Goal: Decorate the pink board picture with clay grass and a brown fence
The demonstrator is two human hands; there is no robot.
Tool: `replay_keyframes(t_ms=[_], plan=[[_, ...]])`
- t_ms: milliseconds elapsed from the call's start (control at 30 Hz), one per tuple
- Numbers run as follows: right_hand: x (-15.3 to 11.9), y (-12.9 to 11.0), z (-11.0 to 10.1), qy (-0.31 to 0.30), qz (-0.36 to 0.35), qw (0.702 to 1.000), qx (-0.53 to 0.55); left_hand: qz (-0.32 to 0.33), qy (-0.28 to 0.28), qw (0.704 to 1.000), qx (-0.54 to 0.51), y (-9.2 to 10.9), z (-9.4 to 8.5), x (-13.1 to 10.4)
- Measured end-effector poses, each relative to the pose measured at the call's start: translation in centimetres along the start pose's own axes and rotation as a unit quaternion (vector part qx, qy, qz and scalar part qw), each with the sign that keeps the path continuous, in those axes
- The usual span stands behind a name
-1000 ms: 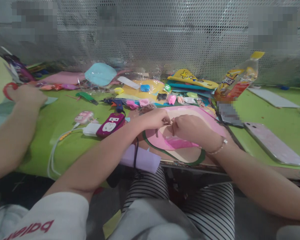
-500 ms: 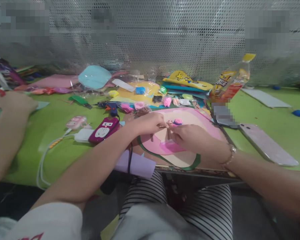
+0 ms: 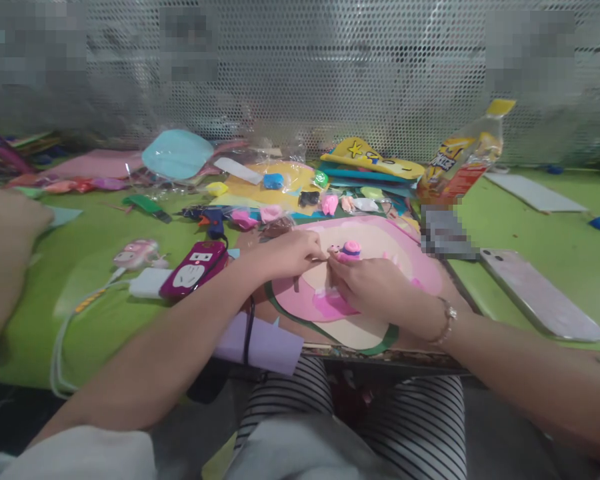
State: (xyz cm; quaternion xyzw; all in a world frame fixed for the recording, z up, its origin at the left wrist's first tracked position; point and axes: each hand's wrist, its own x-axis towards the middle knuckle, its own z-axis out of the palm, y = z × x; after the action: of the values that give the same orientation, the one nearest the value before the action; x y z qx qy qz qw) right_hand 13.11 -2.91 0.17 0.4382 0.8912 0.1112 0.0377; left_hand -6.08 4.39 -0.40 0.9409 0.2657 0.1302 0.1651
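Observation:
Both hands meet over a layered pink and cream paper cutout (image 3: 300, 300) with a dark green edge. My left hand (image 3: 297, 253) is closed in a pinch at the fingertips; what lies between them is too small to make out. Facing it, my right hand (image 3: 373, 283) is also pinched, fingertips almost touching the left ones. Just above the right fingers shows a small pink clay figure (image 3: 351, 250) with a blue band; whether it is held or resting on the cutout I cannot tell. A brighter pink patch (image 3: 330, 305) lies below the right fingers.
Small wrapped clay lumps (image 3: 330, 203) lie behind the cutout, near a glue gun (image 3: 213, 220). Left are a magenta power bank (image 3: 195, 270) and rolled purple sheet (image 3: 275, 343). Right stand a bottle (image 3: 463, 163) and phone (image 3: 540, 293). Another person's hand (image 3: 15, 220) is at far left.
The view has shifted slightly, moving most things left. My hands stay pinched close together near the clay figure. The other person's hand has moved toward the left edge, its red-handled tool now mostly out of view.

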Motion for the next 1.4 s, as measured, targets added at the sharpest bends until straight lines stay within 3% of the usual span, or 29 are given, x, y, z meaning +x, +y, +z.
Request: replay_keyframes(t_ms=[333, 633, 967, 1167, 1400], plan=[[0.2, -0.2, 0.3, 0.0, 0.007, 1.0, -0.007, 0.001, -0.007, 1.0, 0.014, 0.4, -0.3, -0.1], [-0.7, 1.1, -1.5, 0.008, 0.038, 0.999, 0.033, -0.015, -0.015, 0.999, 0.025, 1.0, -0.8, -0.3], [-1.2, 0.9, -1.3, 0.0, 0.0, 0.995, 0.101, -0.015, -0.052, 0.997, 0.058, 1.4, -0.7, -0.4], [-1.1, 0.8, -1.1, -0.01, -0.048, 0.993, 0.112, 0.032, -0.024, 0.987, 0.157, 1.1, -0.5, -0.4], [-1.1, 0.9, -0.8, -0.006, -0.048, 0.992, 0.116, 0.039, -0.012, 0.98, 0.194, 1.5, -0.7, -0.3]])
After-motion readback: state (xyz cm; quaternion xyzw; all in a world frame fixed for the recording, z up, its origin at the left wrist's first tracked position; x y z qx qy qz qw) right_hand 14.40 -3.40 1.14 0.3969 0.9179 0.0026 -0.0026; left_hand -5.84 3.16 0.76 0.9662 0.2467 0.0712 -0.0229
